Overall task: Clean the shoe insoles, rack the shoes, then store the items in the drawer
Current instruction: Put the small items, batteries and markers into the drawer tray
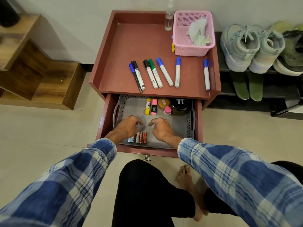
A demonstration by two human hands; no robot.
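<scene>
- Head-worn wide-angle camera looks forward and steeply down from just above the open drawer (106,118).
- Close view; table (131,43) fills the upper centre, its far edge against the wall (73,22).

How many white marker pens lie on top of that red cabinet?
6: two black-capped markers and one green-capped marker at left, three blue-capped markers toward the right. None seems hidden.

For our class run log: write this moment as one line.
drawer: open | left hand: empty, over tray by batteries | right hand: empty, over tray | markers: on cabinet top | shoes: on rack
</scene>
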